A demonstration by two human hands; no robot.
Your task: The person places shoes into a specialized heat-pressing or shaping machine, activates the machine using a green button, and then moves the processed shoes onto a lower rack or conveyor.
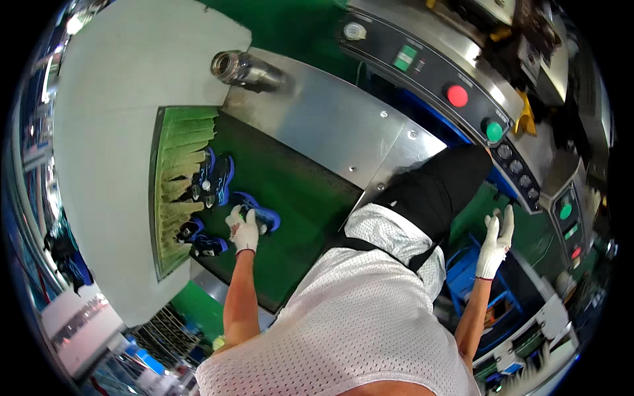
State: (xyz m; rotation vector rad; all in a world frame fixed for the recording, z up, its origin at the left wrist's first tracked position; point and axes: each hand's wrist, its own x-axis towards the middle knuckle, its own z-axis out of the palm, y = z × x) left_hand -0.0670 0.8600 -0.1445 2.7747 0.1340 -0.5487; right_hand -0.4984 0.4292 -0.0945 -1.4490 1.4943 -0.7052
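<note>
My left hand (244, 229), in a white glove, has its fingers closed at the near side of a black and blue sneaker (267, 216) on the green conveyor belt (297, 218). Part of the shoe is behind the fingers. Just left of it, more black shoes with blue soles lie on the belt: a far pair (218, 179) and a near pair (207, 243), close against a green strip curtain (181, 132). Off to the right, clear of the belt, my right hand (495, 243), also gloved, hangs with fingers apart and nothing in it.
A metal flask (254, 71) lies on the steel plate (323, 112) beyond the belt. A pale machine housing (105, 165) surrounds the curtain. Control panels with red (457, 96) and green buttons (493, 131) stand at right. Below my right hand is a blue frame (462, 267).
</note>
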